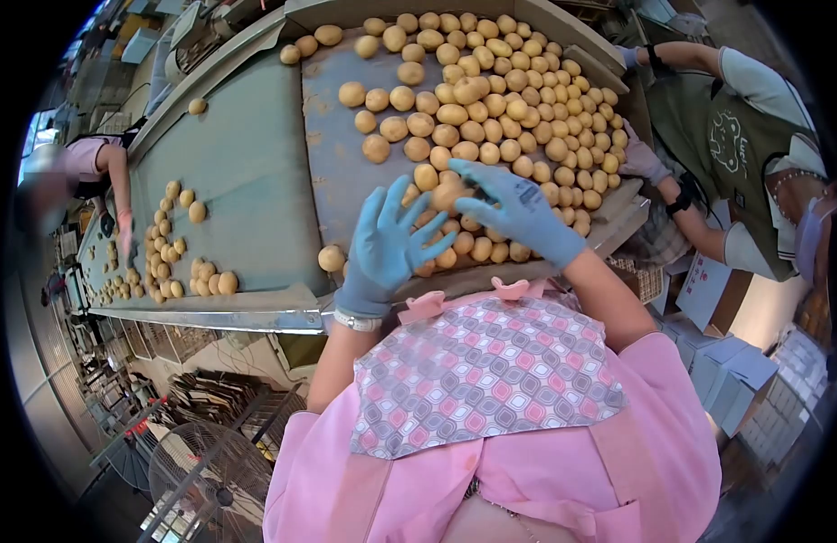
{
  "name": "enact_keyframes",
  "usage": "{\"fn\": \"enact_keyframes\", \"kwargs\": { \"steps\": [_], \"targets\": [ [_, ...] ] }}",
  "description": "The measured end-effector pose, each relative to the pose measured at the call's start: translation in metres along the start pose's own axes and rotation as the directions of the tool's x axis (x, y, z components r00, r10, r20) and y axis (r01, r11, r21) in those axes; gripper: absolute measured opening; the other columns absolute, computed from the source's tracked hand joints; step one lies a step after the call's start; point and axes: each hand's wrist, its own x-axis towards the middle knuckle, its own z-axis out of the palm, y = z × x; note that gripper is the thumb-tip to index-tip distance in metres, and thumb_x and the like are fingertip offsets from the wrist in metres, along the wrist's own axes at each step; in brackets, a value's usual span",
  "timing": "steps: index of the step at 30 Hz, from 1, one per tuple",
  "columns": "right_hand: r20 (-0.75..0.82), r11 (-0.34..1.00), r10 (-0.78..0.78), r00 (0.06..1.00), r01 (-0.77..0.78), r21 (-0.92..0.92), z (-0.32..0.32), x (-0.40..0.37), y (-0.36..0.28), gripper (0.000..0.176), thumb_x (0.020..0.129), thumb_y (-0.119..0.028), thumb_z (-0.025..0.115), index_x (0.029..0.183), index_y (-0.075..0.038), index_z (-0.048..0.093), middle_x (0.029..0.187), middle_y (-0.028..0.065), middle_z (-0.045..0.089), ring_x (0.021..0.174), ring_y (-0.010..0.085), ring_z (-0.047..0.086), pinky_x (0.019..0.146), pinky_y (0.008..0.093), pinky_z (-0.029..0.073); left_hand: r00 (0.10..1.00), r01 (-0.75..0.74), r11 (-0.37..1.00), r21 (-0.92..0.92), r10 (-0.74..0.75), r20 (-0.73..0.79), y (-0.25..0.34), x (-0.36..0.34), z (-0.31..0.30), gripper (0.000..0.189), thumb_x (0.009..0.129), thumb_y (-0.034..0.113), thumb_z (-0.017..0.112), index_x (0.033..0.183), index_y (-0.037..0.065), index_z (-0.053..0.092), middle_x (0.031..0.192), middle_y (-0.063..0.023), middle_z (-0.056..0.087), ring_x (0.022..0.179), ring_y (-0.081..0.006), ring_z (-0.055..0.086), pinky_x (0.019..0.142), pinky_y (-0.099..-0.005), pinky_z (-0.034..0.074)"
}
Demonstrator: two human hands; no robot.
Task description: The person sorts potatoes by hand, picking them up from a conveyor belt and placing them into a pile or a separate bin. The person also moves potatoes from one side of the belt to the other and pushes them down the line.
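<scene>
Many round yellow potatoes [497,105] lie on a grey sorting surface [332,136] in front of me. My left hand [391,244], in a blue glove, is raised over the near edge with its fingers spread and nothing in it. To its right, my right hand [513,208], also gloved in blue, has its fingers curved around a potato [450,196] that looks blurred. More potatoes lie beneath and beyond both hands. The palm side of my right hand is hidden.
A green belt [228,172] to the left carries scattered potatoes. A co-worker [735,145] stands at the right, gloved hand at the pile; another person [97,163] reaches over the belt at far left. Cardboard boxes [726,376] and a fan [210,480] stand below.
</scene>
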Motion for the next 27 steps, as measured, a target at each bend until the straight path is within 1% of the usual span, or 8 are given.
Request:
{"fn": "enact_keyframes", "kwargs": {
  "steps": [5, 8, 11, 13, 16, 19, 22, 27],
  "targets": [
    [-0.471, 0.797, -0.53, 0.705, 0.225, -0.56, -0.007, 0.105, 0.035, 0.053, 0.098, -0.036, 0.069, 0.144, -0.011, 0.062, 0.127, 0.0162, 0.068, 0.112, 0.0351, 0.066, 0.097, 0.0464, 0.054, 0.961, -0.231, 0.928, 0.293, 0.265, -0.081, 0.006, -0.006, -0.037, 0.044, 0.108, 0.008, 0.054, 0.152, 0.001, 0.049, 0.16, -0.0171, 0.045, 0.148, -0.0329, 0.047, 0.123, -0.0453, 0.044],
    [-0.322, 0.853, -0.345, 0.882, 0.151, -0.5, -0.016, 0.144, 0.07, 0.05, 0.097, -0.031, 0.072, 0.142, -0.013, 0.064, 0.132, 0.0143, 0.066, 0.123, 0.0333, 0.061, 0.103, 0.0466, 0.052, 0.934, -0.276, 0.671, 0.688, 0.355, 0.028, 0.005, -0.017, -0.023, 0.047, 0.105, 0.003, 0.054, 0.151, 0.004, 0.051, 0.161, -0.0181, 0.044, 0.149, -0.0308, 0.046, 0.12, -0.0411, 0.047],
    [-0.196, 0.904, -0.315, 0.929, 0.23, -0.361, -0.018, 0.138, 0.037, 0.048, 0.094, -0.026, 0.075, 0.139, -0.012, 0.066, 0.132, 0.0134, 0.064, 0.121, 0.031, 0.061, 0.1, 0.0445, 0.054, 0.943, -0.255, 0.85, 0.461, 0.324, -0.076, 0.008, -0.023, -0.014, 0.051, 0.102, 0.004, 0.06, 0.152, 0.006, 0.051, 0.164, -0.0159, 0.043, 0.149, -0.029, 0.046, 0.118, -0.0411, 0.048],
    [0.016, 0.906, -0.409, 0.912, 0.409, -0.112, -0.005, 0.115, -0.012, 0.05, 0.091, -0.022, 0.078, 0.139, -0.01, 0.066, 0.126, 0.0124, 0.066, 0.107, 0.0243, 0.065, 0.093, 0.0367, 0.056, 0.815, -0.358, -0.048, 0.932, 0.471, 0.337, 0.006, -0.025, -0.024, 0.052, 0.101, 0.01, 0.067, 0.15, 0.01, 0.052, 0.16, -0.0156, 0.047, 0.132, -0.0245, 0.058, 0.108, -0.0385, 0.053],
    [0.176, 0.943, -0.333, 0.926, 0.328, 0.057, 0.01, 0.115, -0.041, 0.044, 0.099, -0.028, 0.073, 0.137, -0.008, 0.068, 0.121, 0.0115, 0.071, 0.109, 0.0238, 0.069, 0.093, 0.0371, 0.057, 0.678, -0.431, 0.054, 0.901, 0.679, 0.284, -0.013, -0.017, -0.019, 0.045, 0.103, 0.023, 0.07, 0.145, 0.013, 0.056, 0.149, -0.0159, 0.057, 0.111, -0.0221, 0.065, 0.095, -0.0361, 0.058],
    [-0.067, 0.946, -0.3, 0.952, 0.287, -0.15, -0.002, 0.164, -0.021, 0.034, 0.101, -0.025, 0.066, 0.13, -0.006, 0.071, 0.115, 0.0158, 0.073, 0.105, 0.0311, 0.071, 0.091, 0.0413, 0.057, 0.94, -0.228, 0.974, -0.016, 0.215, -0.266, 0.019, -0.035, 0.002, 0.045, 0.107, 0.033, 0.064, 0.146, 0.013, 0.055, 0.135, -0.012, 0.063, 0.101, -0.0209, 0.065, 0.087, -0.0349, 0.059],
    [-0.181, 0.884, -0.354, 0.918, 0.264, -0.386, -0.019, 0.2, -0.001, 0.032, 0.102, -0.024, 0.061, 0.127, -0.007, 0.071, 0.116, 0.0156, 0.074, 0.104, 0.0361, 0.071, 0.092, 0.0459, 0.056, 0.878, -0.444, 0.895, 0.031, 0.442, -0.183, 0.038, -0.076, 0.019, 0.049, 0.107, 0.034, 0.062, 0.149, 0.011, 0.053, 0.117, -0.0075, 0.063, 0.087, -0.0163, 0.059, 0.078, -0.0324, 0.056],
    [-0.102, 0.919, -0.288, 0.952, 0.245, -0.311, -0.018, 0.194, -0.02, 0.031, 0.103, -0.023, 0.061, 0.128, -0.008, 0.072, 0.119, 0.0143, 0.074, 0.103, 0.0337, 0.072, 0.091, 0.043, 0.058, 0.24, -0.958, 0.258, 0.123, 0.96, -0.144, 0.103, -0.246, -0.027, 0.037, 0.102, 0.026, 0.067, 0.133, 0.006, 0.062, 0.109, -0.0068, 0.065, 0.094, -0.0166, 0.063, 0.083, -0.0325, 0.059]
  ]
}}
